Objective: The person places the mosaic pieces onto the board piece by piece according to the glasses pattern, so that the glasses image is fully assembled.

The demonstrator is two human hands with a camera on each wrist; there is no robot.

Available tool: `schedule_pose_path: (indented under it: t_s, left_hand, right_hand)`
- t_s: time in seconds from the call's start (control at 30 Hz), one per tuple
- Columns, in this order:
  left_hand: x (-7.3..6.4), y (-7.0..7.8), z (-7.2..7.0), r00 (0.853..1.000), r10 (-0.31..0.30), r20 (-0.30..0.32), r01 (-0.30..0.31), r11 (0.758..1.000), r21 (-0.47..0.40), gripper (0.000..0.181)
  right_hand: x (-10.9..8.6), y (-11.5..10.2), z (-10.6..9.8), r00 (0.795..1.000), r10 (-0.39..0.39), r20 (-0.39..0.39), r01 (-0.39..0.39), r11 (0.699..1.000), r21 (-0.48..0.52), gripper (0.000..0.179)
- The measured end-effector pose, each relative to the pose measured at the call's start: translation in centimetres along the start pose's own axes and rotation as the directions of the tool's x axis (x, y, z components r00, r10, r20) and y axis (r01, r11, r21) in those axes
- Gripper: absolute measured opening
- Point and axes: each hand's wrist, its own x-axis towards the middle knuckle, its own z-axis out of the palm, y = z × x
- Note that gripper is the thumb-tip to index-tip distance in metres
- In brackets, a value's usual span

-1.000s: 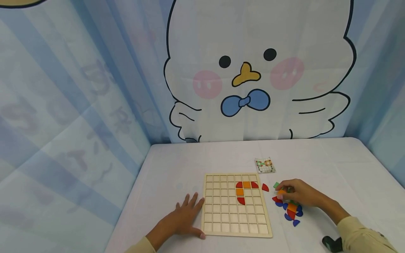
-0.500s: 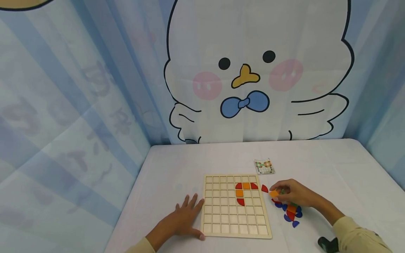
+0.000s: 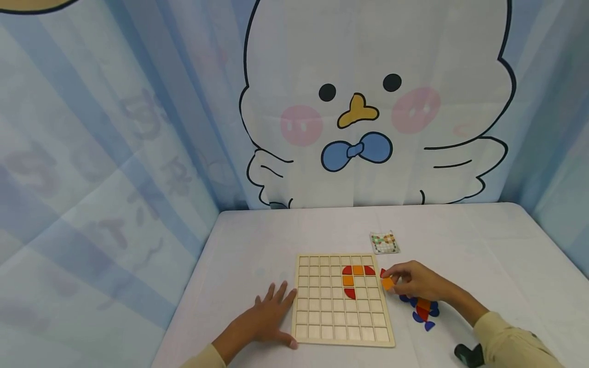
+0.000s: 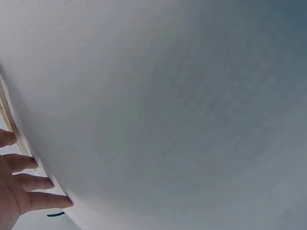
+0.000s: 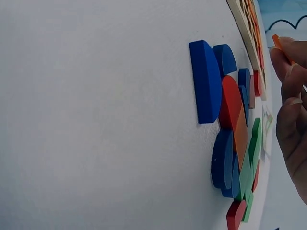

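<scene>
Between thumb and fingers, my right hand (image 3: 418, 281) pinches an orange square tile (image 3: 387, 283) just off the right edge of the wooden grid board (image 3: 322, 306). The tile's thin edge (image 5: 276, 41) also shows in the right wrist view. My left hand (image 3: 271, 319) lies with fingers spread on the table, its index fingertip and thumb at the board's left side. Set in the board's upper right cells are an orange tile (image 3: 358, 270), another orange tile (image 3: 348, 280) and several rounded red tiles (image 3: 350, 293).
Loose blue (image 5: 206, 81), red (image 5: 230, 103), orange and green tiles (image 5: 247, 175) lie right of the board, partly under my right hand. A red tile (image 3: 383, 272) sits by the board's edge. A small pattern card (image 3: 385, 243) lies behind. A dark green object (image 3: 469, 354) is near my right sleeve.
My right hand has moved left from the loose tiles toward the board, carrying the orange tile. My left hand stays in place.
</scene>
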Motion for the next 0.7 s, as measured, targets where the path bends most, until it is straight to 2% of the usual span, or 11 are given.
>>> schedule_pose_path:
  t_s: [0.4, 0.7]
  left_hand:
    - [0.0, 0.1, -0.1, 1.000, -0.008, 0.001, 0.008, 1.000, -0.007, 0.120]
    - [-0.1, 0.1, -0.1, 1.000, -0.009, -0.002, 0.009, 1.000, -0.019, 0.121]
  right_hand:
    - [0.8, -0.7, 1.2, 0.997, -0.005, -0.076, 0.004, 1.000, -0.018, 0.028]
    - [1.3, -1.1, 2.1, 0.994, 0.027, -0.103, -0.024, 0.999, 0.027, 0.030]
